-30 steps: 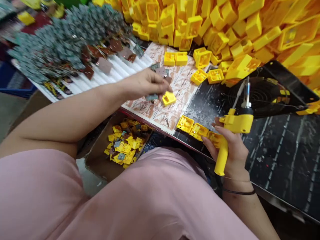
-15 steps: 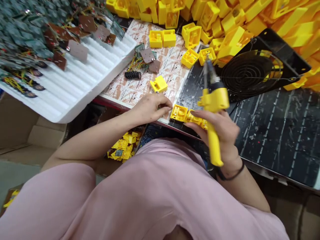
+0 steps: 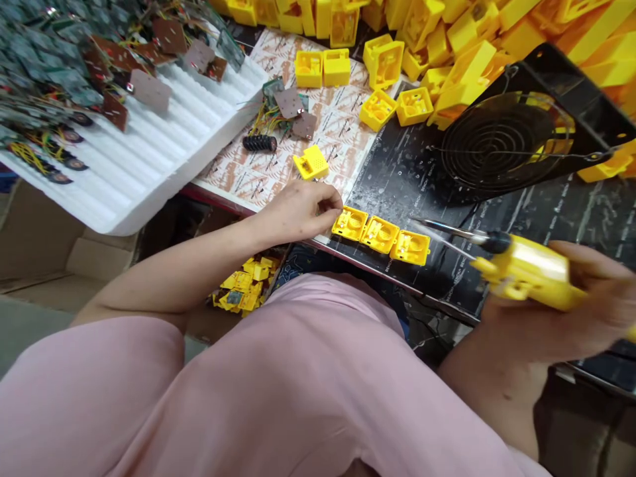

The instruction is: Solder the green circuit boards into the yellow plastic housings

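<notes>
Three open yellow plastic cases stand in a row along the table's front edge: a left case (image 3: 350, 223), a middle case (image 3: 379, 234) and a right case (image 3: 411, 248). My left hand (image 3: 311, 209) is closed, thumb and forefinger together at the left case's near corner. My right hand (image 3: 591, 311), partly blurred, grips a yellow soldering gun (image 3: 531, 271) right of the row. Its metal tip and thin feed tube point left, above the table and just beyond the right case. Behind my left hand lies a small yellow cover (image 3: 312, 163) with a dotted grille.
A white foam tray (image 3: 199, 126) heaped with wired circuit boards is at left. Wired boards (image 3: 291, 109) and a black coil (image 3: 260, 143) lie mid-table. A black fan (image 3: 501, 146) stands at right before piled yellow cases (image 3: 467, 73). Below the table, a box holds yellow parts (image 3: 248, 285).
My right hand has left the row of cases and moved right, turning the soldering gun from upright to pointing left. The right case is now uncovered. My left hand stays at the left case.
</notes>
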`<state>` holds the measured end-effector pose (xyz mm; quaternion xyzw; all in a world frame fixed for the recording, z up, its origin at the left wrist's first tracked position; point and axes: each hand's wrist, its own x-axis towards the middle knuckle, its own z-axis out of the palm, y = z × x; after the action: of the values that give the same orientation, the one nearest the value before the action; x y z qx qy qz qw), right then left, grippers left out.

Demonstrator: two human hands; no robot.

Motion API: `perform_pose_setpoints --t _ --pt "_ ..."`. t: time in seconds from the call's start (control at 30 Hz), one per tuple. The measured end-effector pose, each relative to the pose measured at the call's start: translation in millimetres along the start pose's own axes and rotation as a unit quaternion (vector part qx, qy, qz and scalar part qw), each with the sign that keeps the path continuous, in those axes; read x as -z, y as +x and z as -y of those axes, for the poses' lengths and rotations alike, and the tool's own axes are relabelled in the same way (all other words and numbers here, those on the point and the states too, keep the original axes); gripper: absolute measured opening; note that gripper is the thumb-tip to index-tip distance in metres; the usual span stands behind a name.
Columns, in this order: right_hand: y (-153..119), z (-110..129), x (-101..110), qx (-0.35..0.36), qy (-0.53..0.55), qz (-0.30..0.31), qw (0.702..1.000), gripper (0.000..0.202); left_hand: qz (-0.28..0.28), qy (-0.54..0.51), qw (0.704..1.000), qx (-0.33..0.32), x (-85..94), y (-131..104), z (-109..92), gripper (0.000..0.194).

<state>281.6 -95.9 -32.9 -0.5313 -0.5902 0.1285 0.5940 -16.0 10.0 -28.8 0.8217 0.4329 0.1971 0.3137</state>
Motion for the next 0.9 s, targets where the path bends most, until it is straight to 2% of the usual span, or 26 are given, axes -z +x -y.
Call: perform_pose_setpoints --t 0.07,0.1,0.2,0.27,0.37,0.6,0.77,0.9 --pt "-9 5 -8 0.025 0.008 -0.08 0.996 0.023 0.003 0.033 0.999 -0.001 0.1 0 -2 0.026" --pt "-13 8 -12 0.035 0.01 -0.084 0.996 0.025 0.008 0.057 0.998 -0.001 0.2 1 -3 0.026" --pt "-23 15 -20 0.07 0.012 0.004 0.997 0.041 0.036 0.144 0.989 -0.005 1.0 5 -8 0.029" --pt "-27 17 -24 0.108 0.0 0.059 0.992 0.039 0.06 0.191 0.98 -0.001 2.0 9 -12 0.03" --pt "-27 21 -27 0.137 -0.05 0.109 0.983 0.031 0.09 0.23 0.969 0.01 4.5 13 -17 0.029" --pt "-21 30 -35 0.169 -0.089 0.122 0.974 0.024 0.111 0.247 0.963 -0.002 8.4 19 -18 0.023" --pt "-13 33 -38 0.221 -0.094 0.147 0.96 0.027 0.132 0.235 0.963 0.015 9.4 22 -21 0.022" --pt "-12 40 -27 0.159 -0.105 0.167 0.967 0.023 0.137 0.236 0.962 0.011 9.6 23 -21 0.022"
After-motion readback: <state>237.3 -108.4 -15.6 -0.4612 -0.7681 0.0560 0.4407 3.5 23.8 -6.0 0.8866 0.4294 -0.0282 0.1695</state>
